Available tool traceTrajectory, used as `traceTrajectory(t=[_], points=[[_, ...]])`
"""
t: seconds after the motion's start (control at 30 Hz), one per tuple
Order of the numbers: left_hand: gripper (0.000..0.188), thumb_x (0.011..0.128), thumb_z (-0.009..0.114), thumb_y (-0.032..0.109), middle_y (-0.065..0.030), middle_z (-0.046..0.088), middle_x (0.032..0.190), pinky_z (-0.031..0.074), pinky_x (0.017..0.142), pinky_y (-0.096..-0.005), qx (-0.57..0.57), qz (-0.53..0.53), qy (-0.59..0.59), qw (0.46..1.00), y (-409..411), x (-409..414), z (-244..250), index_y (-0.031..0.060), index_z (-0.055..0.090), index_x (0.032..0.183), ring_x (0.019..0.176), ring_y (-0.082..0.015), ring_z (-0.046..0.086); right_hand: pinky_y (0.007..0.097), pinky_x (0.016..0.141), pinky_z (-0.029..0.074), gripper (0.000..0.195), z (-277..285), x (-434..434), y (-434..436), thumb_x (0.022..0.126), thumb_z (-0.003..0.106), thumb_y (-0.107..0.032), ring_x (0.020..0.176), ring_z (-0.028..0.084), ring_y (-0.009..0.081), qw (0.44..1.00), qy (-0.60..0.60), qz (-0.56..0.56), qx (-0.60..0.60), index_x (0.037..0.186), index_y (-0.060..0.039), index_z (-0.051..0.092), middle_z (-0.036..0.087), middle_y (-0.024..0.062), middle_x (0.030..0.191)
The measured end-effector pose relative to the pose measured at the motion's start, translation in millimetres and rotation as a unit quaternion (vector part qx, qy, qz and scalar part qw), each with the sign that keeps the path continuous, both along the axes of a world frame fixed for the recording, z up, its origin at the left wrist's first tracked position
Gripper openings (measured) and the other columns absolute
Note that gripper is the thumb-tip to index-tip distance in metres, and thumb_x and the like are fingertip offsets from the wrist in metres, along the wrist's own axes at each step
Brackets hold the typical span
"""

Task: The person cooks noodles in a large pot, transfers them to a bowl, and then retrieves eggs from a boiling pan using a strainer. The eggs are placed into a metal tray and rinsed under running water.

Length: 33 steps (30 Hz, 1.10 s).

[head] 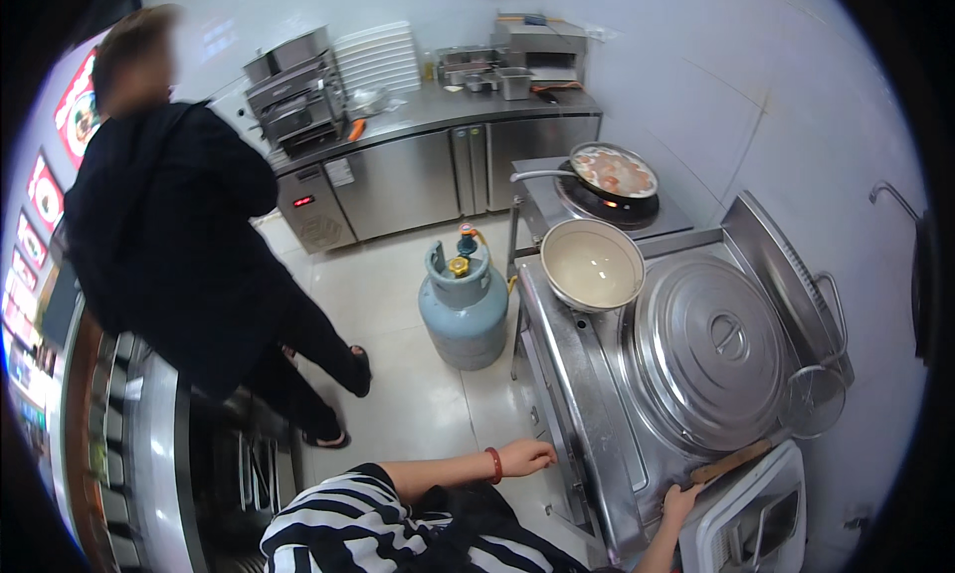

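My left hand point(527, 457), with a red bracelet at its wrist, hangs beside the front of the steel cooking counter point(597, 412), its fingers loosely curled. At the counter's near right end, my right hand point(680, 501) touches the wooden handle point(730, 461) of a strainer point(815, 401); whether its fingers close around it is unclear. A large round steel lid point(712, 349) covers the pot set in the counter. An empty cream bowl point(593, 265) stands beyond it. Farther off, a frying pan point(613, 171) with food in liquid sits on a glowing burner point(608, 202).
A blue gas cylinder point(462, 312) stands on the floor left of the counter. A person in dark clothes point(179, 237) stands at the left. A steel worktable point(448, 118) with trays and containers lines the back wall. A white plastic bin point(746, 521) is near my right hand.
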<state>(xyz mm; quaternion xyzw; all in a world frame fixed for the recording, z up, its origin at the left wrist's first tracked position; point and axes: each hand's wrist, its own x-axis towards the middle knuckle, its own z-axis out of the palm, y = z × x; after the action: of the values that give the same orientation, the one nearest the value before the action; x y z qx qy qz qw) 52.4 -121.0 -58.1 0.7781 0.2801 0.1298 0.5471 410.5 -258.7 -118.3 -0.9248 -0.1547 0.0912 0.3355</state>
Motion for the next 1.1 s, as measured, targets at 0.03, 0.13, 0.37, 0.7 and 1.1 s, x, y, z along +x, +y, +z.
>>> traceTrajectory(t=[0.03,0.13,0.37,0.7,1.1], points=[[0.019,0.082,0.045,0.014,-0.0100,0.062,0.082,0.046,0.070,-0.0302,-0.005,0.017,0.002,1.000,-8.6,-4.4,-4.2,0.0033,0.055,0.094,0.078,-0.0201,0.060,0.0338,0.039,0.041,0.040,0.3,-1.9,-0.7,0.072,0.038,-0.008,0.045,0.047,0.0241,0.994,0.075,-0.033,0.076,0.113,-0.0086,0.039,0.051,0.0147,0.074],[0.020,0.083,0.044,0.013,-0.0109,0.061,0.083,0.047,0.070,-0.0305,-0.041,0.069,0.015,0.997,-26.6,-15.9,-12.3,0.0022,0.055,0.096,0.078,-0.0199,0.060,0.0269,0.031,0.032,0.025,24.6,-24.2,-16.1,0.074,0.037,-0.009,0.039,0.038,0.0156,0.908,0.261,-0.016,0.328,0.097,-0.0080,0.046,0.045,0.0063,0.061],[0.020,0.085,0.043,0.011,-0.0087,0.061,0.085,0.048,0.069,-0.0260,-0.107,0.149,0.033,0.983,-29.8,-48.6,-6.5,0.0017,0.055,0.098,0.076,-0.0145,0.060,0.0242,0.055,0.044,0.016,133.3,-115.6,-9.6,0.082,0.038,-0.018,0.064,0.057,0.0175,0.827,0.170,0.237,0.480,0.087,-0.0038,0.041,0.057,0.0151,0.082],[0.020,0.084,0.044,0.012,-0.0090,0.062,0.083,0.048,0.068,-0.0253,-0.117,0.219,-0.024,0.968,37.1,-113.1,-25.8,0.0022,0.057,0.097,0.073,-0.0144,0.060,0.0223,0.050,0.044,0.013,229.3,-169.2,133.0,0.081,0.047,-0.005,0.056,0.057,0.0124,0.834,0.009,0.409,0.371,0.071,-0.0017,0.041,0.060,0.0120,0.069],[0.018,0.083,0.043,0.005,-0.0106,0.062,0.080,0.049,0.063,-0.0255,-0.145,0.388,0.032,0.909,119.2,-302.9,-60.8,-0.0006,0.057,0.092,0.070,-0.0152,0.060,0.0207,0.046,0.041,0.024,256.2,-173.6,334.1,0.082,0.036,-0.006,0.058,0.048,0.0081,0.854,-0.058,0.277,0.437,0.093,-0.0020,0.057,0.047,0.0030,0.077]])
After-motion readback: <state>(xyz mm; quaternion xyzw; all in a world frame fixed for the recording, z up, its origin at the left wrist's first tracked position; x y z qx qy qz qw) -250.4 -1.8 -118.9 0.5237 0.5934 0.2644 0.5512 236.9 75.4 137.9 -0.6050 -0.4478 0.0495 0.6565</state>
